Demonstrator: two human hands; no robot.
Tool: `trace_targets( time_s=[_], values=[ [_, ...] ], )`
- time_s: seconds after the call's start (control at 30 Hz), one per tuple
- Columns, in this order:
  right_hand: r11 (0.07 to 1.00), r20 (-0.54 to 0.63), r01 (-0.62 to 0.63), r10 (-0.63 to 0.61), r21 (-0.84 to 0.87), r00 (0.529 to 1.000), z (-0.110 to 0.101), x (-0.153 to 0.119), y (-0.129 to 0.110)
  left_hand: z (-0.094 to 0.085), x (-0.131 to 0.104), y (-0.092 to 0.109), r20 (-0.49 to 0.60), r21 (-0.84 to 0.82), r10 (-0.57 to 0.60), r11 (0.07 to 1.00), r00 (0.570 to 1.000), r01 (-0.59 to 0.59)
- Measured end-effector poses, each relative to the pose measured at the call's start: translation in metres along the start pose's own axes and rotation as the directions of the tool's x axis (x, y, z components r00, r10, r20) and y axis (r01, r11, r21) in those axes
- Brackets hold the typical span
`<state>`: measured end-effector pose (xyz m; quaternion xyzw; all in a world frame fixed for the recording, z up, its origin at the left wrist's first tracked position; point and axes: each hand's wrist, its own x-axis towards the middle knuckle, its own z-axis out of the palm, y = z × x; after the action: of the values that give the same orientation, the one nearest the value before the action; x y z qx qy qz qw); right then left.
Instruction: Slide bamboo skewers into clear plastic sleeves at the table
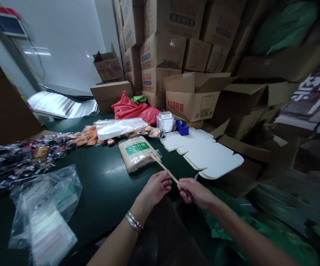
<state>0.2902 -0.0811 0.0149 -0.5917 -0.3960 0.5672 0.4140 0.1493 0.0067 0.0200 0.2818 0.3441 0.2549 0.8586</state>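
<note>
A small bundle of thin bamboo skewers [162, 163] slants across the middle of the view, its far ends by the mouth of a clear plastic pack of skewers [125, 154] with a green label. My right hand [194, 192] is closed around the near end of the bundle. Farther up, my left hand [155, 188] has curled fingers, with the thumb and fingertips against the side of the skewers. A silver bangle circles my left wrist. The pack lies flat on the dark green table [101, 173], just beyond my hands.
Flat white card pieces [212, 153] lie right of the pack. Behind are a blue tape dispenser [182, 127], stacked clear containers [165, 122] and orange wrapped items [86, 136]. Clear bags [49, 221] lie front left. Cardboard boxes [193, 98] stand at the back and right.
</note>
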Motion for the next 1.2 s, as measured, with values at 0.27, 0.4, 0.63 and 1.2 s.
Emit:
trace_targets(
  time_s=[0.27, 0.4, 0.63, 1.2],
  values=[
    [0.985, 0.240, 0.129, -0.154, 0.116, 0.958, 0.047, -0.029, 0.018, -0.013, -0.049, 0.002, 0.076, 0.262, 0.107, 0.957, 0.991, -0.124],
    [0.911, 0.407, 0.389, -0.306, -0.136, 0.861, 0.071, -0.019, -0.014, -0.034, -0.088, 0.042, 0.017, 0.548, 0.313, 0.791, 0.950, -0.271],
    [0.742, 0.299, 0.639, -0.574, -0.205, 0.762, 0.121, 0.039, -0.077, -0.092, -0.123, 0.080, -0.007, 0.869, 0.607, 0.398, 0.795, -0.296],
    [0.553, 0.409, 0.804, -0.697, -0.218, 0.590, 0.185, 0.064, -0.074, -0.108, -0.127, 0.000, -0.131, 0.914, 0.727, 0.351, 0.674, -0.202]
  ],
)
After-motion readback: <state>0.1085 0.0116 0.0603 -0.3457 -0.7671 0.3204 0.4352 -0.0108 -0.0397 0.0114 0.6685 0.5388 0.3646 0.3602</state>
